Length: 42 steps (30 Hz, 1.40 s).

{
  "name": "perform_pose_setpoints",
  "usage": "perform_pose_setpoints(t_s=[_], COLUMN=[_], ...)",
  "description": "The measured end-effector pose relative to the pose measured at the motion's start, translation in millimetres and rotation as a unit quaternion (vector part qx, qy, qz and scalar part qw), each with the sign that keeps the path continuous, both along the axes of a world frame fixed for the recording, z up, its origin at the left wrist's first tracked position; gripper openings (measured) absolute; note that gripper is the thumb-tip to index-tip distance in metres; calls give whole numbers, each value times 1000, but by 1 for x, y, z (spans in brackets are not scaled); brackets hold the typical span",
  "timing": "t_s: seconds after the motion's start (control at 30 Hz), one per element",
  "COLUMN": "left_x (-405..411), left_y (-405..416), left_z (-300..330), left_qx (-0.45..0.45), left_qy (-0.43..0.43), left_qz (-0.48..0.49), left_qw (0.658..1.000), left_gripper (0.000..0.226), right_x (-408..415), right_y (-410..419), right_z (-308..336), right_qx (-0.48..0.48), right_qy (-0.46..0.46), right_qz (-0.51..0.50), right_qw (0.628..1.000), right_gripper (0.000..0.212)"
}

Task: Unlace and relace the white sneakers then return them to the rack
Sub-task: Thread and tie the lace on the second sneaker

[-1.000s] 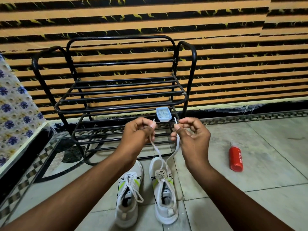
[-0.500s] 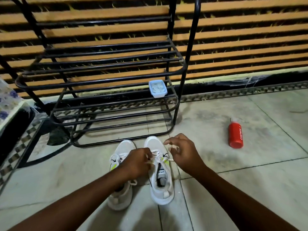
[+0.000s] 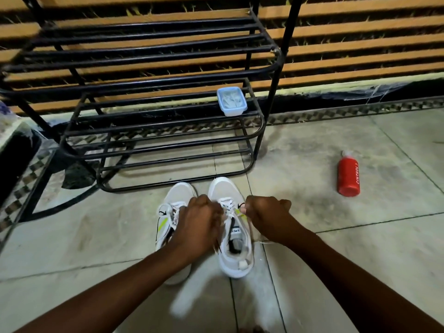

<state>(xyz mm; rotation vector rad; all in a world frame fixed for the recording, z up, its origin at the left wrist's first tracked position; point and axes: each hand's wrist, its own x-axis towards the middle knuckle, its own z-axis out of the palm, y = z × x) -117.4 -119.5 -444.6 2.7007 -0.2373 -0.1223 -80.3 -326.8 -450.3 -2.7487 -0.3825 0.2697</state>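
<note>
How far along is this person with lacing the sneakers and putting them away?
Midway, it seems. The left sneaker already looks laced. In hand: the left hand and right hand each pinch the lace of the right sneaker, whose upper eyelets look unfinished. Left to do: finish it, then set both on the black rack, since they stand on the floor before it.

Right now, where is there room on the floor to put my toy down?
Bare tiles lie between the right sneaker and the red bottle, and left of the left sneaker toward the patterned border. It is crowded where both hands work the lace, just in front of the black rack.
</note>
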Motion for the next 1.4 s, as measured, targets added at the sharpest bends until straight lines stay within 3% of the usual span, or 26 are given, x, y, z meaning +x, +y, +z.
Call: perform_pose_setpoints(t_s=[0.07, 0.1, 0.17, 0.2, 0.23, 0.37, 0.47, 0.53, 0.57, 0.63, 0.7, 0.77, 0.83, 0.9, 1.07, 1.13, 1.2, 1.27, 1.4], left_x=[2, 4, 11, 14, 17, 26, 30, 36, 37, 38, 36, 34, 29, 23, 7, 4, 1, 0, -4], left_y=[-11, -20, -35, -38, -40, -37, -27, -11, -1, 17, 30, 39, 42, 39, 29, 27, 26, 24, 12], left_z=[10, 21, 33, 34, 35, 40, 54, 56, 57, 56, 55, 51, 42, 35, 27, 26, 27, 28, 30], left_qx=[-123, -202, -365, -421, -447, -510, -533, -521, -493, -407, -303, -214, -182, -173, -229, -230, -229, -237, -293], left_qy=[9, 63, 221, 291, 330, 301, 275, 238, 218, 166, 105, 68, 46, 9, -37, -45, -41, -40, -46], left_qz=[62, 106, 202, 229, 236, 266, 287, 294, 293, 262, 201, 152, 146, 167, 182, 172, 171, 175, 187], left_qw=[990, 972, 881, 828, 797, 761, 747, 765, 790, 859, 926, 963, 971, 971, 955, 957, 957, 955, 936], left_gripper=[14, 15, 13, 8, 7, 14, 16, 15, 15, 16, 16, 14, 14, 10, 9, 8, 8, 13, 15], right_x=[-5, -8, -19, -25, -29, -42, -45, -43, -42, -35, -29, -23, -21, -20, -22, -25, -29, -35, -42], right_y=[0, 1, 3, 4, 6, 12, 9, 10, 12, 16, 23, 35, 46, 52, 55, 54, 56, 58, 56], right_z=[13, 18, 29, 33, 37, 41, 39, 33, 26, 14, 7, -1, -12, -18, -12, -14, -16, -15, -4], right_qx=[86, 157, 300, 341, 360, 331, 375, 397, 378, 272, 165, 75, -4, 14, 73, 80, 116, 172, 273], right_qy=[47, 67, 119, 137, 143, 153, 190, 192, 167, 50, -41, -37, -9, -8, 57, 40, -9, -53, -71], right_qz=[-30, -40, -45, -40, -25, 55, 8, -45, -51, 7, 98, 158, 187, 169, 85, 47, 3, -44, -109], right_qw=[995, 984, 945, 929, 922, 929, 907, 896, 909, 961, 981, 984, 982, 986, 992, 995, 993, 983, 953], right_gripper=[34, 33, 22, 19, 18, 21, 22, 21, 20, 19, 24, 25, 19, 11, 28, 35, 24, 16, 21])
